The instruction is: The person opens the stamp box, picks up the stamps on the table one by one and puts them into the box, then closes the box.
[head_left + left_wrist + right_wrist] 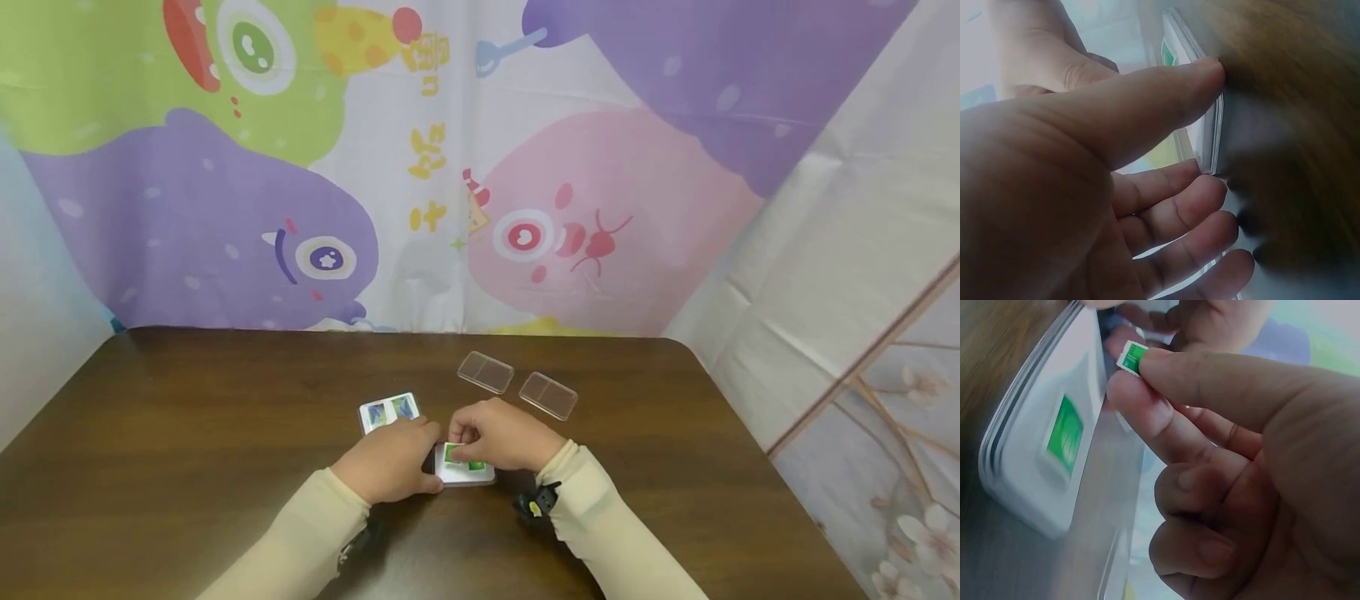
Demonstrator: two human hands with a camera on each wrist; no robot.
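My right hand [510,433] pinches a small green stamp [1131,357] with a perforated white edge between thumb and index finger. The stamp is held just over a flat white case [459,481], on which a second green stamp [1065,437] lies. At the case's left end, my left hand [393,462] holds its edge, the thumb on the near side and a fingertip at the corner. Beyond the left hand, partly covered by it, lies another white case [386,402] with two blue-green picture stamps [403,407] on it.
Two clear plastic covers, one farther left [486,372] and one nearer right [548,396], lie behind the right hand. Everything rests on a dark wooden table [225,400]. A cartoon-printed cloth [420,275] hangs along the table's far edge.
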